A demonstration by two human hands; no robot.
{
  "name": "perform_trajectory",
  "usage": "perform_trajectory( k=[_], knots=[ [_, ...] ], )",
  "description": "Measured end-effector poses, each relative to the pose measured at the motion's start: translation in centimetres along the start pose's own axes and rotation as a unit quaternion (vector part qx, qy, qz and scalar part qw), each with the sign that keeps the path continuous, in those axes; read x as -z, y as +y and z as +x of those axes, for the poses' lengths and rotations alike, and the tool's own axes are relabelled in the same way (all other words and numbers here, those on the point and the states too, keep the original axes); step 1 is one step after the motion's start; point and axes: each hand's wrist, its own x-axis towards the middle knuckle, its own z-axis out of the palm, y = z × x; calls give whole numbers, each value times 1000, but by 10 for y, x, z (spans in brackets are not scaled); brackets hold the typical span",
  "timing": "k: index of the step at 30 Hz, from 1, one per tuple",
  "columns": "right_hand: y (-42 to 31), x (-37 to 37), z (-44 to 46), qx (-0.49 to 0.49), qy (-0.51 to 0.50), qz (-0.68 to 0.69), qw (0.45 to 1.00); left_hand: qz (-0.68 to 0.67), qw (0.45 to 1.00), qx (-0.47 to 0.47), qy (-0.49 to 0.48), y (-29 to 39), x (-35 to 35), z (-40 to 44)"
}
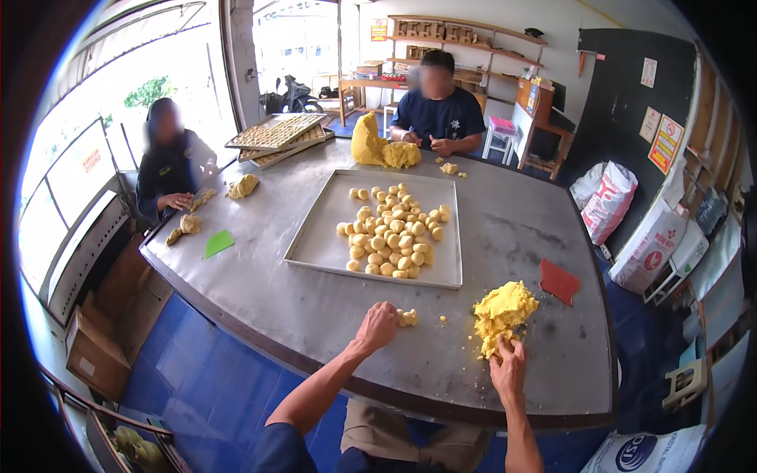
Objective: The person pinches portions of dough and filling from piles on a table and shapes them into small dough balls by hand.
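Observation:
Near the table's front edge, my left hand [378, 325] is closed, its fingers curled down beside a few small dough pieces [408, 318]; what it holds, if anything, is hidden. My right hand [509, 361] has its fingers bent at the lower edge of a crumbly yellow mound [505, 307], pinching a bit of it. Beyond my hands, a square metal tray [315, 229] holds several round pale-yellow dough balls [390, 236], heaped mostly toward its right side. Crumbs lie around the mound.
Right of the mound is a red scraper [559, 281]; a green scraper [219, 243] lies left. Two co-workers sit at the far side and left, with dough [367, 142] and stacked trays [276, 132] between them. Sacks [611, 201] stand at the right.

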Motion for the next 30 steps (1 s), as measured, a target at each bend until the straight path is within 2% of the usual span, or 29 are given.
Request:
perform_trajectory(
  k=[2,3,4,6,8,9,12,13,16,17,20,21,22,24,25,28,29,30],
  knots=[
    [24,-3,3,-13,-20,151,988,45,997,-13,-56,3,9,-1],
    [20,9,5,27,4,92,995,49,997,-15,-65,6,16,-5],
    [14,17,4,-38,1,88,995,52,996,-15,-77,11,22,-12],
    [37,3,6,4,3,125,992,50,994,-11,-94,23,31,-26],
    [40,3,7,-41,-36,169,984,42,994,-3,-105,37,38,-41],
    [39,3,10,-63,-55,191,978,141,985,-19,-102,49,41,-52],
    [30,1,5,-91,-43,141,985,-32,993,-73,-83,65,30,-68],
    [25,0,0,-89,-26,112,989,-67,989,-61,-118,68,24,-69],
    [15,9,-2,-61,-32,80,994,135,965,-224,-26,54,-7,-92],
    [19,12,2,-37,-52,48,997,205,952,-224,-26,59,-15,-98],
    [25,25,9,24,-79,-11,997,285,941,-121,-138,102,1,-65],
    [24,36,12,36,-78,-26,996,251,954,-158,-54,96,-10,-51],
    [24,42,17,50,-79,-42,995,256,948,-185,-25,89,-19,-39],
    [30,37,15,-32,-101,-1,994,266,934,-237,33,75,-37,-20],
    [31,34,14,-75,-114,18,990,237,941,-240,34,69,-44,-13],
    [22,29,5,-110,-81,32,990,181,948,-262,24,52,-58,-11],
    [12,33,0,-124,-88,52,987,148,962,-226,-26,51,-54,-17],
    [1,26,-3,-116,-53,32,991,120,969,-204,-63,54,-43,-6]
  ],
)
